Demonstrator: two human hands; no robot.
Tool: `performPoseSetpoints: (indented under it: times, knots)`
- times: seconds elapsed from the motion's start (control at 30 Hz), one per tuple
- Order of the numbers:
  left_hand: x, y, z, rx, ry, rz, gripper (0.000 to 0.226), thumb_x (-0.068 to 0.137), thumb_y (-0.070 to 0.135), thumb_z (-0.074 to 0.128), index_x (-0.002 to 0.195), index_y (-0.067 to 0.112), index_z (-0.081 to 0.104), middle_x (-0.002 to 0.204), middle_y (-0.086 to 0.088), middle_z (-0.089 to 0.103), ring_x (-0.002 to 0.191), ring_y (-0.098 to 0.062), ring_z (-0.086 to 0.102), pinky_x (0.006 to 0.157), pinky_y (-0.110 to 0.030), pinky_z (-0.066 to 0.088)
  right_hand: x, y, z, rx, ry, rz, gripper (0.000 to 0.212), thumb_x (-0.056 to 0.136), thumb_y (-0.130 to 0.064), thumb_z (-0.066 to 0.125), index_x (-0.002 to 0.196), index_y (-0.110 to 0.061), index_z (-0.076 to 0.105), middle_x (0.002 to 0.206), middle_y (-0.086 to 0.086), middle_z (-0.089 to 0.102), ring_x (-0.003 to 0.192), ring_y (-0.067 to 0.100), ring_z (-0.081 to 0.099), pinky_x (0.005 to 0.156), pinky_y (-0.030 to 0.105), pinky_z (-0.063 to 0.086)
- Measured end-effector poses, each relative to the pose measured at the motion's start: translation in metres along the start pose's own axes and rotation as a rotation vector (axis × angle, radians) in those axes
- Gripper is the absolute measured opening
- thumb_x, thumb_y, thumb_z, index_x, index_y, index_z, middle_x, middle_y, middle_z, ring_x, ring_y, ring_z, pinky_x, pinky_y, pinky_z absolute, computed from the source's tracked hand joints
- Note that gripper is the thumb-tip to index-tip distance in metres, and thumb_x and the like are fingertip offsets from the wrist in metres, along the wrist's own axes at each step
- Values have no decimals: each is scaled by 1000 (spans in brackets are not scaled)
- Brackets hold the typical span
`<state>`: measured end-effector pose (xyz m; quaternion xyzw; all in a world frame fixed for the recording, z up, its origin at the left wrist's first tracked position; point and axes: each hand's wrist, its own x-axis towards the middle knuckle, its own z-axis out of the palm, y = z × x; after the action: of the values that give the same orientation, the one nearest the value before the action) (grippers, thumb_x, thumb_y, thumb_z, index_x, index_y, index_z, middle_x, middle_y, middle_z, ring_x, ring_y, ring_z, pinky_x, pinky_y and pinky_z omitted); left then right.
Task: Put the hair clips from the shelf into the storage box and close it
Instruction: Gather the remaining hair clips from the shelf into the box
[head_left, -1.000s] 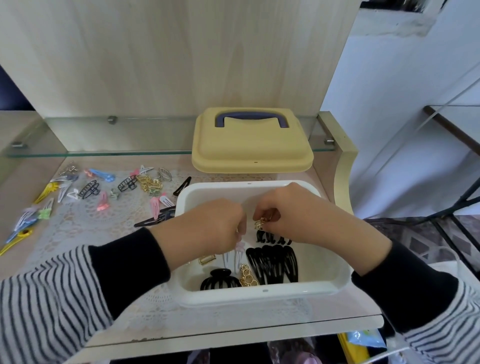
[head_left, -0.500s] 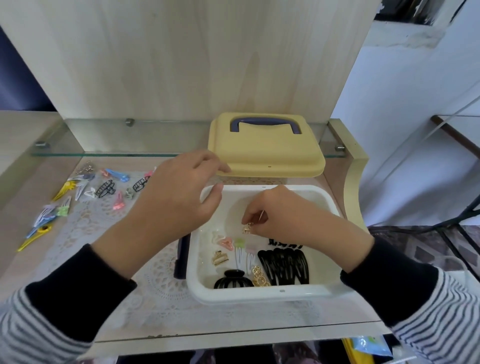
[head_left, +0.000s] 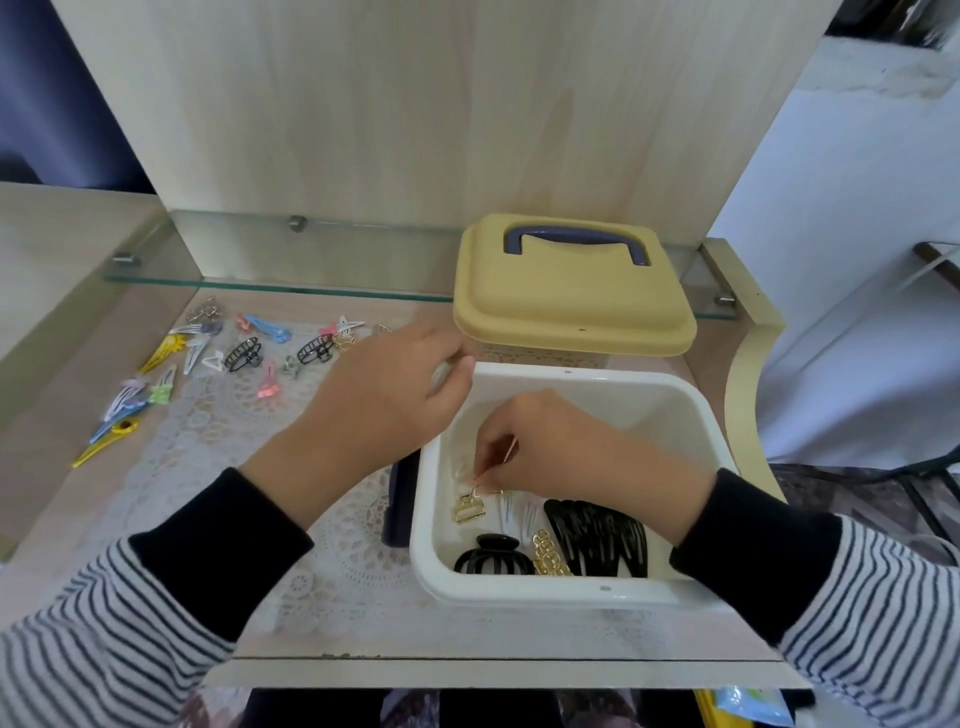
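Observation:
The white storage box (head_left: 696, 415) stands open on the shelf, right of centre. Inside lie a black claw clip (head_left: 493, 558), black comb clips (head_left: 602, 540), a gold chain clip (head_left: 550, 558) and a gold clip (head_left: 470, 509). My right hand (head_left: 550, 447) reaches into the box and pinches a small thin gold hair clip (head_left: 487, 487) just above the bottom. My left hand (head_left: 389, 400) hovers over the shelf by the box's far left corner, fingers loosely curled and holding nothing. Several coloured and black hair clips (head_left: 244, 356) lie scattered on the shelf to the left.
The yellow lid (head_left: 571, 312) with a dark blue handle lies on the glass ledge (head_left: 260, 260) behind the box. A lace mat (head_left: 208, 467) covers the shelf. A dark object (head_left: 400, 504) lies against the box's left wall. A wooden back panel rises behind.
My left hand left the box and moved up and left over the shelf. My right hand lowered the gold clip deeper into the box. The camera tilted further down.

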<state>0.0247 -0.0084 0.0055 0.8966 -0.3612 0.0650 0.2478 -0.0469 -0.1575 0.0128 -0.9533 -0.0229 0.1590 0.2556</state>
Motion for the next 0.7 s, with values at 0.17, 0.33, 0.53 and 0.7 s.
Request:
performPoseSetpoints:
  times: [0.17,0.33,0.53,0.7]
  knots:
    - [0,3,0,0,-79,-67,27,98,35,36,95,24,61,75,5,59,73,-12,56,63,-34,48,3,-5,4,28,-114,-48,6,78,-17,75,84,-19,77,78,-9,72,71,2,64,64,11,48]
    - [0,3,0,-22,-73,-67,23,97,33,39,94,25,60,68,6,55,67,-12,54,60,-35,47,8,-9,8,-42,-183,-104,7,76,-15,73,82,-18,77,74,-4,73,70,7,66,68,17,51]
    - [0,3,1,-5,-63,-53,21,97,33,39,92,26,59,63,9,49,64,-11,50,57,-30,43,8,-13,13,-79,-164,-144,9,77,-14,72,84,-17,78,80,-8,73,76,5,65,72,17,51]
    - [0,0,1,-24,-68,-46,21,97,34,38,90,27,57,64,8,51,62,-10,51,56,-30,43,6,-11,-1,-35,-173,-94,19,85,-18,66,101,-21,75,96,-9,72,88,4,64,81,14,47]
